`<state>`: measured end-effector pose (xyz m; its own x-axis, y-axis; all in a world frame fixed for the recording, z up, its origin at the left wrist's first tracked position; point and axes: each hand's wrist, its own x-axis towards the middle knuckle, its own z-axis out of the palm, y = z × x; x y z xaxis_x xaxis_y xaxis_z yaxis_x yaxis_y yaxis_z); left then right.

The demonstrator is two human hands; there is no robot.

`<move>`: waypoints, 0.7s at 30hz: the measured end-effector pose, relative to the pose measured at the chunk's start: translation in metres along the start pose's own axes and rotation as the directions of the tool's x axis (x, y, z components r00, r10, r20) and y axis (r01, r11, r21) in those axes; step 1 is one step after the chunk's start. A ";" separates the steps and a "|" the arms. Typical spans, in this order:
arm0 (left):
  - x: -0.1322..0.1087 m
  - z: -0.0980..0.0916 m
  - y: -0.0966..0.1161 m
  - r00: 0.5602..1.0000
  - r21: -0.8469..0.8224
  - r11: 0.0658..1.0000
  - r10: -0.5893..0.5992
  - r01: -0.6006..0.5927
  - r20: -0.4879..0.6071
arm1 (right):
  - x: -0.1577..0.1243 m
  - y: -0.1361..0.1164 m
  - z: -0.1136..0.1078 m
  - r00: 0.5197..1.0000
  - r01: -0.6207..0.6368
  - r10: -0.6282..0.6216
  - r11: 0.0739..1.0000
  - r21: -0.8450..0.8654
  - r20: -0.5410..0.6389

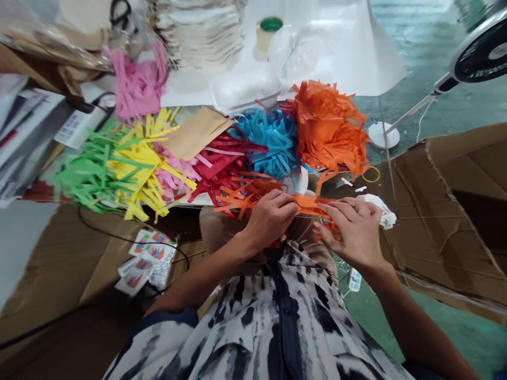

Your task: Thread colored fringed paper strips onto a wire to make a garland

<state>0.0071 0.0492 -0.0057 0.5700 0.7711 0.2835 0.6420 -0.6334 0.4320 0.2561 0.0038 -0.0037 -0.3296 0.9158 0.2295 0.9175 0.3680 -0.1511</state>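
Item: our left hand [269, 219] and right hand [354, 232], fingers [340, 211] closed, together pinch one orange fringed paper strip [309, 203] just off the desk [202, 199] near edge, below a heap of orange fringe [328, 126] and blue fringe [273, 140].

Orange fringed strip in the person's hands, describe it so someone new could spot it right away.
Start at the row of fringed paper heaps, running from green across to orange. Just below the big orange heap, the left hand and right hand hold an orange fringed strip. It's the only paper held in both hands.
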 end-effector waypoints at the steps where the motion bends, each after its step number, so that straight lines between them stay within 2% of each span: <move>1: 0.001 0.000 0.000 1.000 0.001 1.000 -0.003 0.003 0.007 | 0.000 0.000 0.001 1.000 0.004 -0.004 1.000 -0.002 -0.009; 5: 0.001 -0.004 0.001 0.999 0.016 0.999 -0.034 0.034 0.023 | 0.004 0.003 -0.001 0.998 -0.026 0.028 0.999 0.038 -0.058; 9: 0.002 -0.010 0.000 0.987 0.129 0.979 -0.159 0.159 -0.012 | 0.012 0.004 -0.009 0.992 -0.124 0.124 0.990 0.067 0.005; 13: 0.005 -0.010 0.000 0.967 0.184 0.950 -0.252 0.252 -0.025 | 0.021 -0.001 -0.012 0.980 -0.188 0.187 0.982 0.002 0.067; 21: 0.015 -0.006 -0.001 0.959 0.262 0.925 -0.282 0.274 -0.011 | 0.030 -0.004 -0.007 0.967 -0.197 0.210 0.975 -0.100 0.144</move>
<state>0.0118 0.0616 0.0036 0.3608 0.9189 0.1594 0.8847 -0.3913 0.2534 0.2435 0.0289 0.0108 -0.1583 0.9860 0.0517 0.9819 0.1627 -0.0965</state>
